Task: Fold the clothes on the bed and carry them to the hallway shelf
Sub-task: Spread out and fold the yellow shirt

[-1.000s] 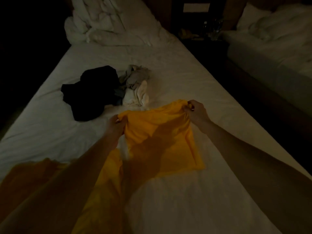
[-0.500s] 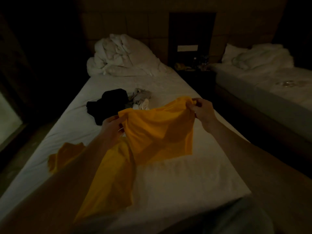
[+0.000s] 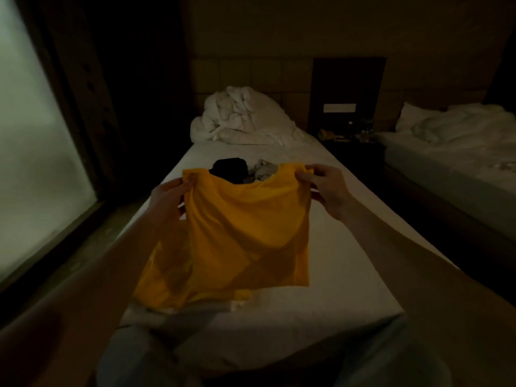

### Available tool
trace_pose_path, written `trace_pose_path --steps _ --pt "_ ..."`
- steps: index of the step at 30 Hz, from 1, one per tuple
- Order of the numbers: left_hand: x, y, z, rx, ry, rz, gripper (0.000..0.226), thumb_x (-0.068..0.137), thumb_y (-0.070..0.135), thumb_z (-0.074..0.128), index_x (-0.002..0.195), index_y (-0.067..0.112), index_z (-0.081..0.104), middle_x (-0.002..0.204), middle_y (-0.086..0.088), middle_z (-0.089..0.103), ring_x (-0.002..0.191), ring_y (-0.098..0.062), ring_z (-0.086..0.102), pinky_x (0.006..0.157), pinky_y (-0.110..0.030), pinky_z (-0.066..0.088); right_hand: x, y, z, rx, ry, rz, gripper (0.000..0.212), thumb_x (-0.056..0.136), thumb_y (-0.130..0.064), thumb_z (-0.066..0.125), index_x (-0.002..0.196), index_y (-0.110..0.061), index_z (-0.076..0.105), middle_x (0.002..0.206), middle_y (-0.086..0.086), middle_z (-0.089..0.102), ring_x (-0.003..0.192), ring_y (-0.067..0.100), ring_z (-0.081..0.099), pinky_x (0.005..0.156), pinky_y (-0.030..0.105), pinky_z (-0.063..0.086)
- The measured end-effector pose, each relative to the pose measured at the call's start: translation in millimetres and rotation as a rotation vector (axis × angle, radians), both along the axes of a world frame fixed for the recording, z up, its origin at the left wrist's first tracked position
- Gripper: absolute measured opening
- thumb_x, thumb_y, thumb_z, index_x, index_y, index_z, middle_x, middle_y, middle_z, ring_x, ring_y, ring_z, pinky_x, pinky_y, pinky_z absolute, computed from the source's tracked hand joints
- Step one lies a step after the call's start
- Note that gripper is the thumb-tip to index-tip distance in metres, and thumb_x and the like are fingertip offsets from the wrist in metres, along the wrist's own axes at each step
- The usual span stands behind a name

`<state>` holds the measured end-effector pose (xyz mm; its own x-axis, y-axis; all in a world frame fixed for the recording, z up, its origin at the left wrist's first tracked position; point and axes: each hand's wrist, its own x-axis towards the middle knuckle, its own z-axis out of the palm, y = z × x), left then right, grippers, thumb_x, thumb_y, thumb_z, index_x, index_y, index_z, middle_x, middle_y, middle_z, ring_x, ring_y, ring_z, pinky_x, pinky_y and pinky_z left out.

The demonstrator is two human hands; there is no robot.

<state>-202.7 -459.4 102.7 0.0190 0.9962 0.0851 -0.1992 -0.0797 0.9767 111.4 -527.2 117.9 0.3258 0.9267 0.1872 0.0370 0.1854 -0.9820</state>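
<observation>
A yellow garment [image 3: 240, 236] hangs in the air in front of me, above the white bed [image 3: 343, 263]. My left hand [image 3: 167, 199] grips its upper left corner. My right hand [image 3: 325, 188] pinches its upper right corner. The cloth sags between them and its lower edge trails near the sheet. Behind its top edge, a black garment [image 3: 230, 169] and a pale crumpled garment [image 3: 264, 171] lie on the mattress, both partly hidden by the yellow cloth.
A bundled white duvet [image 3: 243, 121] sits at the head of the bed. A dark nightstand [image 3: 351, 141] with small items separates it from a second bed [image 3: 458, 152] on the right. A large window [image 3: 33, 169] fills the left wall, with floor beside it.
Both hands have lifted the yellow garment off the bed and pulled it wider apart. The view has tilted up, showing the headboard wall and the window.
</observation>
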Motion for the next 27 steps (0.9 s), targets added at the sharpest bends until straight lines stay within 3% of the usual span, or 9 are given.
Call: trace_pose_path --steps 3,7,10,14,16,18,21,24,27 --pt "-45.0 7.9 -4.5 -0.027 0.023 0.039 0.033 0.084 0.022 0.071 0.113 0.008 0.066 0.109 -0.011 0.068 0.098 -0.024 0.066 0.077 -0.037 0.054 -34.4 12.5 -12.2 -0.006 0.017 0.098 0.018 0.084 -0.014 0.075 0.100 -0.015 0.068 0.102 0.007 0.070 0.089 0.021 0.070 0.075 0.043 0.061" --pt "-91.6 28.3 -17.2 -0.035 0.093 0.086 0.045 0.080 0.026 0.072 0.118 0.004 0.064 0.116 -0.018 0.066 0.105 -0.031 0.065 0.086 -0.042 0.053 -74.5 52.1 -38.6 -0.094 0.035 0.192 0.032 0.083 -0.013 0.076 0.110 -0.003 0.065 0.104 0.017 0.068 0.091 0.030 0.069 0.075 0.046 0.060" --pt "-112.8 59.8 -34.6 -0.058 0.184 0.086 0.036 0.093 0.019 0.061 0.123 -0.002 0.059 0.114 -0.020 0.064 0.101 -0.032 0.064 0.087 -0.043 0.053 -97.9 94.6 -64.6 -0.173 0.002 0.225 0.027 0.084 -0.014 0.076 0.107 -0.005 0.065 0.100 0.016 0.067 0.086 0.028 0.068 0.069 0.040 0.059" --pt "-111.0 120.6 -63.6 -0.090 0.408 0.133 0.032 0.099 0.012 0.051 0.124 -0.006 0.055 0.086 -0.008 0.059 0.073 -0.017 0.057 0.070 -0.032 0.049 -107.0 162.7 -105.5 -0.304 -0.060 0.129 0.017 0.084 -0.013 0.075 0.097 -0.015 0.064 0.105 0.017 0.067 0.087 0.025 0.068 0.060 0.032 0.055" --pt "-104.1 146.1 -82.1 -0.096 0.464 0.143 0.038 0.098 0.003 0.048 0.136 0.000 0.049 0.109 -0.011 0.060 0.087 -0.021 0.059 0.073 -0.033 0.050 -102.8 188.0 -123.8 -0.374 -0.096 0.056 0.021 0.083 -0.013 0.073 0.101 -0.016 0.062 0.110 0.015 0.065 0.093 0.025 0.066 0.061 0.033 0.056" --pt "-93.4 167.3 -101.6 -0.099 0.536 0.165 0.049 0.097 -0.001 0.046 0.145 0.008 0.039 0.133 -0.009 0.051 0.109 -0.028 0.057 0.086 -0.039 0.051 -103.5 212.9 -142.2 -0.452 -0.153 -0.014 0.027 0.083 -0.015 0.070 0.109 -0.017 0.062 0.116 0.013 0.062 0.099 0.026 0.063 0.068 0.037 0.058" --pt "-75.4 181.3 -130.5 -0.007 0.876 0.215 0.053 0.098 0.014 0.050 0.148 0.013 0.033 0.151 -0.010 0.036 0.136 -0.029 0.039 0.110 -0.042 0.035 -110.4 229.8 -165.0 -0.483 -0.470 -0.053 0.045 0.088 -0.019 0.061 0.132 -0.014 0.052 0.133 0.011 0.052 0.117 0.029 0.054 0.090 0.036 0.049" --pt "-61.6 178.3 -147.6 0.245 1.193 0.170 0.054 0.098 0.025 0.051 0.149 0.017 0.034 0.156 -0.002 0.028 0.141 -0.023 0.030 0.114 -0.040 0.027 -123.3 226.0 -180.9 -0.340 -0.733 -0.017 0.051 0.096 -0.029 0.054 0.142 -0.011 0.043 0.149 0.013 0.038 0.136 0.031 0.036 0.107 0.039 0.035" --pt "-42.9 167.1 -164.8 0.474 1.524 -0.040 0.057 0.100 0.043 0.038 0.151 0.020 0.025 0.160 0.002 0.018 0.147 -0.017 0.015 0.120 -0.040 0.011 -138.2 211.8 -198.6 -0.209 -1.046 0.140 0.065 0.097 -0.053 0.039 0.151 -0.016 0.030 0.161 0.005 0.019 0.149 0.024 0.011 0.119 0.047 0.014"
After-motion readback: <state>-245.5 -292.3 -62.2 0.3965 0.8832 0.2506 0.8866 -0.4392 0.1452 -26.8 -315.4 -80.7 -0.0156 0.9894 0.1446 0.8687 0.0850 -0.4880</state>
